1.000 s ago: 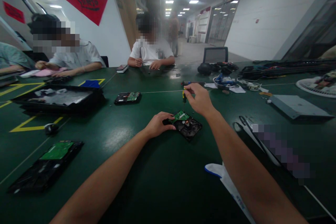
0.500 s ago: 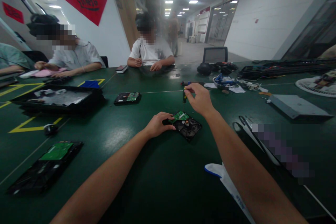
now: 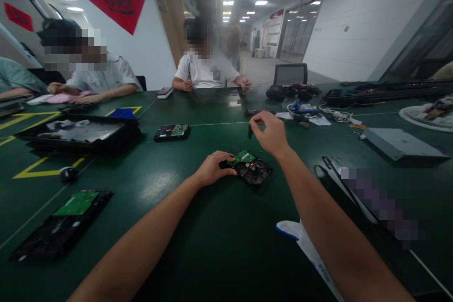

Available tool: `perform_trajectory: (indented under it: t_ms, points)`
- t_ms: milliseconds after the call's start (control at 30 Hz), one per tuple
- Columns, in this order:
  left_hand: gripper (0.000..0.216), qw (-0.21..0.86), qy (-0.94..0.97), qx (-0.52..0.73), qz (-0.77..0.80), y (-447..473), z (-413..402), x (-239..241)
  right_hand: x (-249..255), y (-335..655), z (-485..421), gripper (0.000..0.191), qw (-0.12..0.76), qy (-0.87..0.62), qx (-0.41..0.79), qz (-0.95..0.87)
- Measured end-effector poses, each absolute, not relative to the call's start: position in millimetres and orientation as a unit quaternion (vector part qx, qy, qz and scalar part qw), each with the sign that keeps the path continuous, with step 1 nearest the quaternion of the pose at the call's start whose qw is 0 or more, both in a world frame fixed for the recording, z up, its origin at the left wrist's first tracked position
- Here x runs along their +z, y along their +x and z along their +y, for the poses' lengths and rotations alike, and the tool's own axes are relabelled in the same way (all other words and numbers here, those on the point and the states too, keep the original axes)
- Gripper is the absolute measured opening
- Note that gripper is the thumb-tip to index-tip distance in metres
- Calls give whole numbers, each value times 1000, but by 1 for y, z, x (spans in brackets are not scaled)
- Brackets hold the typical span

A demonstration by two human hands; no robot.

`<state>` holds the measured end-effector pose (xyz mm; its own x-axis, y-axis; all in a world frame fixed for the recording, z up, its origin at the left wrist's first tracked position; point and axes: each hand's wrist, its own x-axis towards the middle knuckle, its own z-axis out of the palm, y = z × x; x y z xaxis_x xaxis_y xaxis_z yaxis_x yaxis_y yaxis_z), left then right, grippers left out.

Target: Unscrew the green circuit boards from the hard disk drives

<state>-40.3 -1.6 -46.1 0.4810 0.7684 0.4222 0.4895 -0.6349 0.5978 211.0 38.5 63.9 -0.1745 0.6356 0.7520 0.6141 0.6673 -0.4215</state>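
A black hard drive [image 3: 255, 174] with a green circuit board [image 3: 245, 156] lies on the green table in front of me. My left hand [image 3: 216, 168] grips its left corner between thumb and fingers. Above the board, my right hand [image 3: 268, 131] pinches the top of a small dark screwdriver [image 3: 249, 130]. The screwdriver stands nearly upright, its thin shaft pointing down at the board's far edge; whether the tip touches a screw is too small to tell.
Two more hard drives lie to the left, one near [image 3: 60, 226] and one farther off [image 3: 171, 132]. A black tray [image 3: 81, 132] sits at the left. On the right are a grey metal box [image 3: 405, 143] and a white strip [image 3: 314, 255]. Co-workers sit across the table.
My right hand and the screwdriver have shifted very slightly right. My left hand and the hard drive stay put. The co-worker opposite has moved one hand outward to the right.
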Motion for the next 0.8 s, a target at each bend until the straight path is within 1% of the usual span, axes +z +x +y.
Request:
perform_trajectory:
  t_ms: [133,367,567,800]
  points:
    - [46,203,836,340,380,-40,-2,-45,64,211,38,11,497,-415,34,-761]
    - [45,203,836,342,377,-40,-3,-44,63,211,38,11,486,-415,4,-769]
    - [45,203,838,347,368,-39,-3,-44,62,211,39,11,492,-421,36,-761]
    - [45,212,838,352,359,-39,-2,-44,62,211,39,13,488,-409,12,-771]
